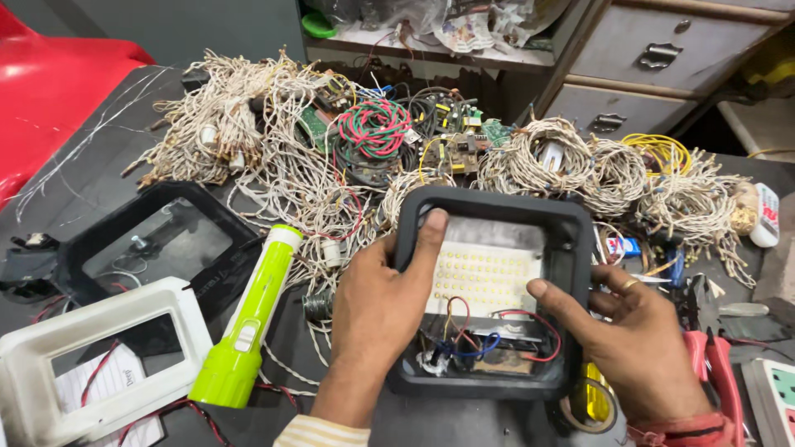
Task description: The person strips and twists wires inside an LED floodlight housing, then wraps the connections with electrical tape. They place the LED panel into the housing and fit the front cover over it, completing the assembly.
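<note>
Between my two hands the black floodlight housing (493, 291) lies face up, roughly square, its wired end toward me. Inside, a pale panel of yellow LED dots (484, 277) sits above red, blue and black wires (472, 335). My left hand (383, 310) grips its left rim, thumb hooked over the top edge; my right hand (633, 339) clasps the right rim, thumb resting inside.
</note>
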